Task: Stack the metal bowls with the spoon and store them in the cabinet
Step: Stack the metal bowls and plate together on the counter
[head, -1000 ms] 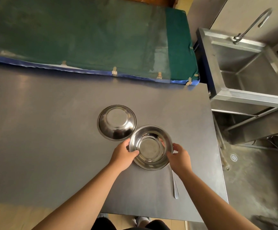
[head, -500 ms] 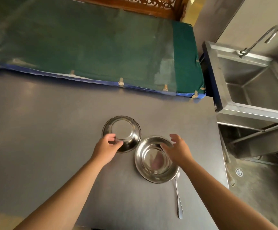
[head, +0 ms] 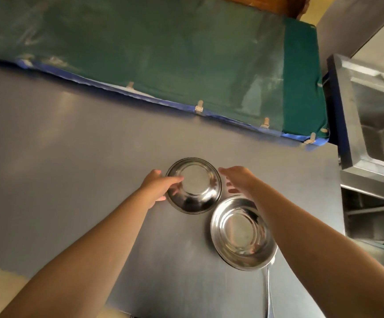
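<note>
Two metal bowls sit on the steel table (head: pixel 71 157). The far bowl (head: pixel 194 187) lies upside down with its flat base up. My left hand (head: pixel 157 187) grips its left rim, thumb on top and fingers under the edge. My right hand (head: pixel 238 179) hovers with fingers apart just right of that bowl, not touching it. The near bowl (head: pixel 241 232) stands upright and empty beside my right forearm. A spoon (head: pixel 269 292) lies at that bowl's near edge, its handle pointing toward me and its head hidden under the rim.
A green-covered surface with blue edging (head: pixel 163 53) runs along the table's far side. A steel sink (head: pixel 379 125) with a tap stands to the right, across a gap from the table's right edge. No cabinet is in view.
Both hands left the upright bowl and moved to the upside-down bowl. My left hand has taken hold of its rim; my right hand has come up beside it. The camera tilted.
</note>
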A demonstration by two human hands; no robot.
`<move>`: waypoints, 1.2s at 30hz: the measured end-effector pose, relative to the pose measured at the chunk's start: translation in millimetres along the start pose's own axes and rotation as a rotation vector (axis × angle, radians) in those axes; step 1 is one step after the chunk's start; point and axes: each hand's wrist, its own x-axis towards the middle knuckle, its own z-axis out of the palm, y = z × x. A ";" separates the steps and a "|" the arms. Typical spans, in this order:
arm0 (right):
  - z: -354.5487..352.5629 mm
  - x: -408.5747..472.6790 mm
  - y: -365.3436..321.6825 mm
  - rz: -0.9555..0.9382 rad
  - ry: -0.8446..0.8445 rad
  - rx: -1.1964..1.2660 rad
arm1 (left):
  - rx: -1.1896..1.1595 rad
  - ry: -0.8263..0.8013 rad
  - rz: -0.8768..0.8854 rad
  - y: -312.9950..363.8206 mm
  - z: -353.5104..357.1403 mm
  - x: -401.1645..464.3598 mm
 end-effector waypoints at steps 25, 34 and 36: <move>68.0 0.2 -40.9 0.185 -0.036 0.142 | -0.107 0.074 -0.087 -13.2 -42.7 26.2; 66.5 -24.8 -63.0 -0.075 0.044 0.101 | -0.267 0.081 -0.116 -9.7 -55.4 9.5; 62.6 -33.6 -65.6 -0.173 0.062 0.099 | -0.370 0.058 -0.133 -5.4 -61.2 3.2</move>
